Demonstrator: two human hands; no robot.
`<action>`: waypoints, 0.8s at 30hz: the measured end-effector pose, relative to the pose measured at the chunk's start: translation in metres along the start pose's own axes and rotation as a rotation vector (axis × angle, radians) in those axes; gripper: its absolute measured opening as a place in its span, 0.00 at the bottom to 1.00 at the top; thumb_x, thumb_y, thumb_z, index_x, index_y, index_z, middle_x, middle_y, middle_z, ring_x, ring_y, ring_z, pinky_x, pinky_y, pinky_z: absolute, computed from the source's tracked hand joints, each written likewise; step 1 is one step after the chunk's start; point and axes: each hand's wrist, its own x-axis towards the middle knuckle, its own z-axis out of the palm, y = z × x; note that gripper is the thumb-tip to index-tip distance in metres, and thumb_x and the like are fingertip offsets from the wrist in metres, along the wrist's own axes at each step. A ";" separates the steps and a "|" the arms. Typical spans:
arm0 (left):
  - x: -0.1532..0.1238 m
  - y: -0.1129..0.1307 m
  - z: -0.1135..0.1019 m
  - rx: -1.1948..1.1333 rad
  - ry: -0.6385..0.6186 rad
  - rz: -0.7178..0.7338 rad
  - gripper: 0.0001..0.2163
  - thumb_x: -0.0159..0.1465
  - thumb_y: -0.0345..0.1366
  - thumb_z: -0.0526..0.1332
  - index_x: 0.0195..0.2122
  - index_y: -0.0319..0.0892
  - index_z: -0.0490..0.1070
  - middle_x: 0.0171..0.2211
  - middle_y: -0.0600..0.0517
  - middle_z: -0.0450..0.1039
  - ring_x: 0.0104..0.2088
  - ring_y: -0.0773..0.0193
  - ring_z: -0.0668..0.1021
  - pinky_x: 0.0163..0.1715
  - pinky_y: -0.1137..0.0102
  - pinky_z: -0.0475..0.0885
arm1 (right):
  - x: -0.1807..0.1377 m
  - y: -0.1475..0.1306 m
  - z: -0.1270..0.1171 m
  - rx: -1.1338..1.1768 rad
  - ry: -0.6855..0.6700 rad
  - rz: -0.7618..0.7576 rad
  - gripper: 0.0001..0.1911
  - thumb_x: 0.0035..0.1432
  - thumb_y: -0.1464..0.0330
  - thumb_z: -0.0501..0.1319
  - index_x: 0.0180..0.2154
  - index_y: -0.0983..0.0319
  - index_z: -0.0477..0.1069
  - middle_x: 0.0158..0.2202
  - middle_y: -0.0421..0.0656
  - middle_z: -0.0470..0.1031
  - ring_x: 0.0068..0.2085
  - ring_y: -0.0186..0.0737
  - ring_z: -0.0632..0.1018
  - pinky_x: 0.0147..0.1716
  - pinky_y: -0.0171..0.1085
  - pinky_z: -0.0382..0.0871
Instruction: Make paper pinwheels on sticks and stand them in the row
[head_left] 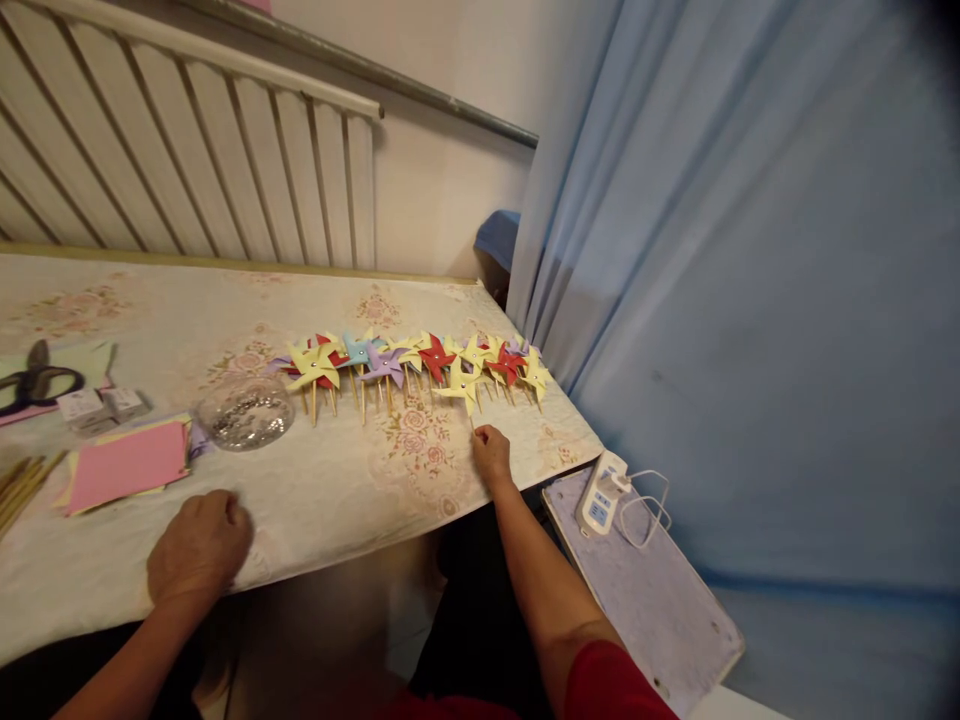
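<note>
Yellow pinwheel (pixel 463 385) pinched in my right grip (pixel 491 455).
It's on the near side of the pinwheel cluster (pixel 436 357); my left grip (pixel 199 545), near pink paper (pixel 131 465), I can't tell open or closed.

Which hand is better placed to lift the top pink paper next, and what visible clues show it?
Probably the left hand: it is close to the pink paper and seems to hold nothing, while the right hand is farther off, pinching the stick of a yellow pinwheel.
</note>
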 end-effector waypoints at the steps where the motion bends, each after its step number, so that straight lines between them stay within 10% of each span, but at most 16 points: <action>1: 0.000 0.000 0.000 0.005 -0.001 -0.002 0.20 0.70 0.40 0.42 0.45 0.38 0.72 0.47 0.38 0.72 0.44 0.48 0.76 0.39 0.59 0.69 | 0.000 0.000 -0.001 0.004 0.002 0.005 0.09 0.54 0.70 0.55 0.29 0.60 0.74 0.26 0.40 0.74 0.30 0.39 0.71 0.32 0.34 0.62; 24: 0.000 -0.002 0.004 -0.004 0.018 0.011 0.22 0.71 0.41 0.40 0.47 0.37 0.72 0.47 0.38 0.72 0.45 0.48 0.76 0.38 0.60 0.68 | -0.047 -0.025 0.031 0.117 -0.025 0.048 0.08 0.52 0.69 0.56 0.29 0.59 0.74 0.25 0.39 0.74 0.29 0.38 0.73 0.30 0.33 0.65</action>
